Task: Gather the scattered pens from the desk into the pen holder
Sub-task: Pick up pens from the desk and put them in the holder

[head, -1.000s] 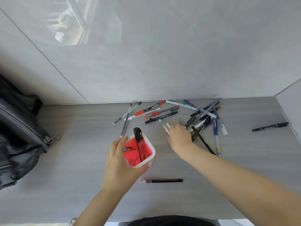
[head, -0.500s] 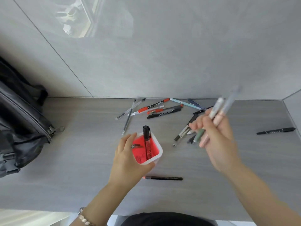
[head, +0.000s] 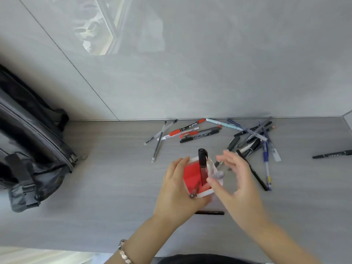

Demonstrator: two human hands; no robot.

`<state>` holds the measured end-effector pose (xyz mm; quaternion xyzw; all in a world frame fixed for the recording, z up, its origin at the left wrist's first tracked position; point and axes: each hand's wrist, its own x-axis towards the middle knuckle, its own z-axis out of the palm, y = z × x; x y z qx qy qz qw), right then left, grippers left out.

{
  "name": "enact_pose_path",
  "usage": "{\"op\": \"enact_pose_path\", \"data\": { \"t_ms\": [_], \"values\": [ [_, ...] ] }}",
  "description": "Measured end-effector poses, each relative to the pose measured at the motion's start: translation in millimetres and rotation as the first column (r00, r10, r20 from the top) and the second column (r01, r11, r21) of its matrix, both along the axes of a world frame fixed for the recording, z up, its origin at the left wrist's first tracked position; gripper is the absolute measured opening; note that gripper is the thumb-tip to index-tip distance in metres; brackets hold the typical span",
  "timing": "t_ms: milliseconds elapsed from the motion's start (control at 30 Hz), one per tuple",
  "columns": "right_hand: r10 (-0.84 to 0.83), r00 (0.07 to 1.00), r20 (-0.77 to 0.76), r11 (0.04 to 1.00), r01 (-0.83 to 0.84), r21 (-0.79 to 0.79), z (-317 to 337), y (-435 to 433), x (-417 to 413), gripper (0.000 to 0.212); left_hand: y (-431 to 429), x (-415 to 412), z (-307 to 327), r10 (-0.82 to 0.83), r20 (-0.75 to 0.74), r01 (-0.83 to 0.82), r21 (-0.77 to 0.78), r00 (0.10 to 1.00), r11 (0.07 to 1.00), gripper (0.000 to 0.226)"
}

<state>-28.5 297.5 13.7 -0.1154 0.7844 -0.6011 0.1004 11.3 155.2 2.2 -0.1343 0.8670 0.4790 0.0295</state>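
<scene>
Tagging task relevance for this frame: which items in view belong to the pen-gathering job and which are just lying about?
Job:
- white pen holder with red inside, gripped by left hand
- right hand, fingers open at holder
- black-capped marker standing in holder
- scattered pens pile
- lone black marker, far right
- thin black pen near the hands

Lying about:
- black backpack
- bead bracelet

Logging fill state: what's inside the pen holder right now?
Inside the white holder with red interior: one black-capped marker standing upright, a pale grey pen at the right rim, a small dark pen end near the front. Both hands hide the rest.
</scene>
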Motion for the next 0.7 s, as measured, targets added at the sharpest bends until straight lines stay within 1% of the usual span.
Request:
{"op": "enact_pose_path", "data": {
  "t_ms": [67,100,133,167,200,300,333,400,433,467,500,533,567,600,633,700],
  "values": [
    [0.150,0.981,0.125,0.985,-0.159,0.068,-2.7,13.9,-8.9,0.084,-9.7,-4.6,2.3,-0.033,0.007,0.032,0.048,0.999,0.998,0.101],
    [0.240,0.950,0.202,0.960,-0.263,0.097,-4.2,19.0,-13.6,0.097,-14.8,-7.5,3.7,-0.078,0.016,0.077,0.062,0.997,0.995,0.101],
    [0.305,0.916,0.262,0.928,-0.347,0.135,-4.2,21.8,-17.8,0.104,-19.5,-10.6,5.2,-0.135,0.031,0.133,0.071,0.990,0.989,0.102],
    [0.341,0.894,0.291,0.899,-0.401,0.179,-3.6,22.4,-21.2,0.106,-23.4,-13.2,6.8,-0.201,0.049,0.196,0.079,0.978,0.977,0.103],
    [0.350,0.888,0.298,0.884,-0.418,0.208,-3.5,21.9,-24.4,0.106,-26.2,-15.8,8.1,-0.267,0.066,0.261,0.082,0.962,0.962,0.103],
    [0.309,0.907,0.287,0.897,-0.378,0.229,-4.9,19.3,-28.8,0.100,-32.6,-22.8,12.7,-0.422,0.104,0.418,0.059,0.901,0.907,0.105],
    [0.291,0.916,0.274,0.901,-0.359,0.242,-6.7,18.7,-28.0,0.093,-37.3,-27.0,14.8,-0.468,0.160,0.465,0.057,0.869,0.884,0.105],
    [0.252,0.936,0.245,0.913,-0.314,0.260,-12.7,16.7,-25.9,0.080,-56.3,-41.1,12.5,-0.528,0.322,0.551,0.026,0.786,0.834,0.102],
    [0.222,0.946,0.238,0.923,-0.282,0.263,-16.6,14.8,-25.0,0.075,-69.2,-51.0,6.6,-0.510,0.370,0.557,-0.025,0.777,0.830,0.098],
    [0.189,0.953,0.238,0.933,-0.250,0.258,-21.1,12.6,-24.6,0.073,-83.6,-62.2,-2.1,-0.445,0.383,0.517,-0.107,0.810,0.849,0.092],
    [0.161,0.956,0.247,0.944,-0.222,0.246,-25.8,9.7,-24.2,0.072,-97.7,-73.8,-12.2,-0.324,0.377,0.418,-0.201,0.868,0.886,0.086],
    [0.141,0.956,0.257,0.953,-0.202,0.227,-29.7,6.2,-23.9,0.072,-109.8,-84.4,-22.4,-0.164,0.364,0.275,-0.277,0.917,0.921,0.081],
    [0.133,0.954,0.269,0.957,-0.194,0.216,-33.6,2.2,-23.9,0.074,-118.0,-93.6,-31.5,-0.014,0.347,0.135,-0.329,0.938,0.935,0.078],
    [0.134,0.952,0.276,0.958,-0.195,0.209,-36.6,-2.0,-23.9,0.074,-122.3,-100.9,-40.1,0.082,0.341,0.051,-0.365,0.937,0.930,0.076],
    [0.138,0.951,0.275,0.958,-0.199,0.206,-39.2,-6.4,-24.2,0.074,-123.8,-107.5,-47.5,0.114,0.349,0.044,-0.415,0.930,0.909,0.074],
    [0.149,0.954,0.260,0.959,-0.204,0.198,-41.9,-14.4,-25.8,0.073,-123.8,-116.2,-61.3,0.094,0.382,0.132,-0.525,0.919,0.841,0.063]
  ]
}}
